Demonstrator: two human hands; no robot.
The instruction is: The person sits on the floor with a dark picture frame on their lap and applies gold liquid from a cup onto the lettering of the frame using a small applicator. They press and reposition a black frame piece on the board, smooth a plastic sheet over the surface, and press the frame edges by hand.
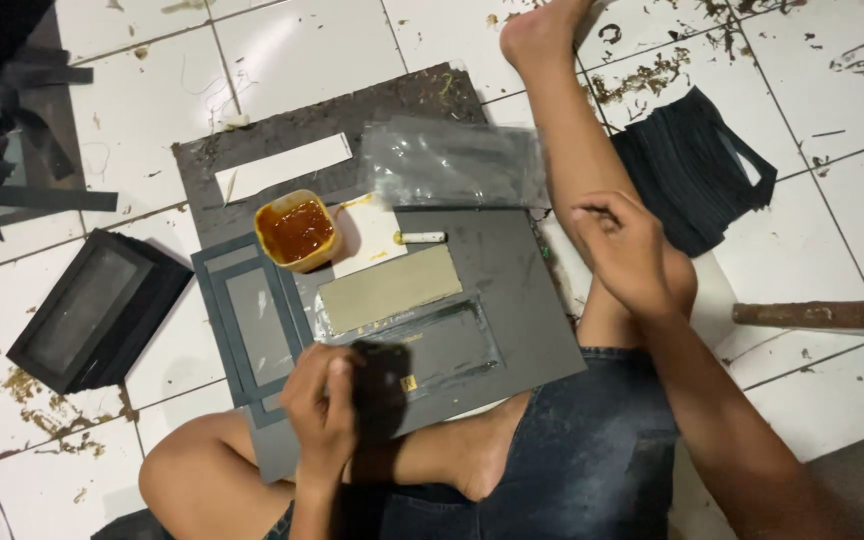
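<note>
Stained tile floor (282,60). Left hand (324,408) grips dark card piece (380,388); right hand (624,250) loosely curled, empty, on knee. Glue cup (295,230) near: spill risk.

Flat black box (99,311) lying on the tiles at left, grey panel showing in its top, clear plastic bag (452,163) lying crumpled above the dark board (512,290), possibly a small gold label (408,383) showing by the left hand (324,405)
</note>
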